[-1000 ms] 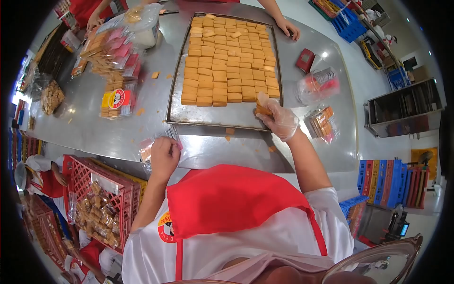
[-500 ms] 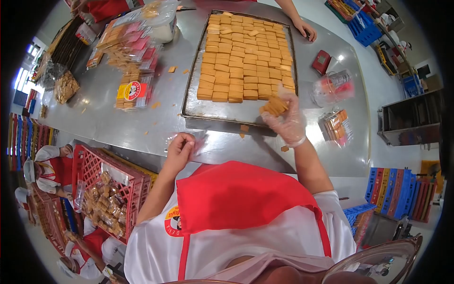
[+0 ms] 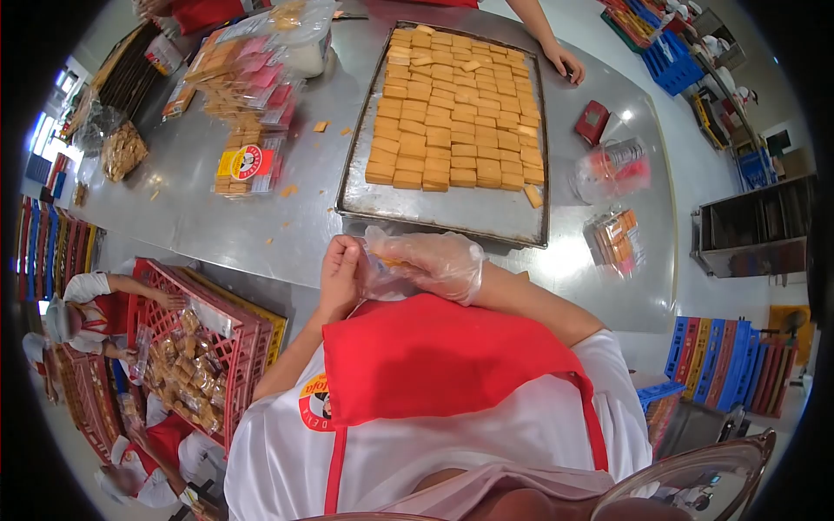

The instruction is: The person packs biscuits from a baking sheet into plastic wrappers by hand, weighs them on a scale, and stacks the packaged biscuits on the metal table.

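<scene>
Bare and pinched closed, my left hand [image 3: 340, 271] grips the edge of a clear plastic bag [image 3: 372, 282] just in front of my apron. My right hand [image 3: 433, 260], in a clear plastic glove, meets it from the right with its fingers at the bag. Its fingers curl around biscuits [image 3: 388, 259], which show only as a bit of orange-brown through the plastic; how far they are inside the bag cannot be made out. Beyond my hands lies a metal baking tray [image 3: 434, 208] with rows of rectangular biscuits [image 3: 452, 113].
Filled biscuit packs [image 3: 248, 161] are heaped left on the steel table [image 3: 191, 221]. Another pack [image 3: 618, 241], a clear container [image 3: 611, 169] and a red box [image 3: 592, 122] lie right. A co-worker's hand [image 3: 566, 65] rests beyond the tray. A pink crate [image 3: 248, 347] stands at left.
My right hand has swung left from the tray's near right corner to my left hand, carrying the biscuits to the bag. A single biscuit now lies apart at the tray's right side.
</scene>
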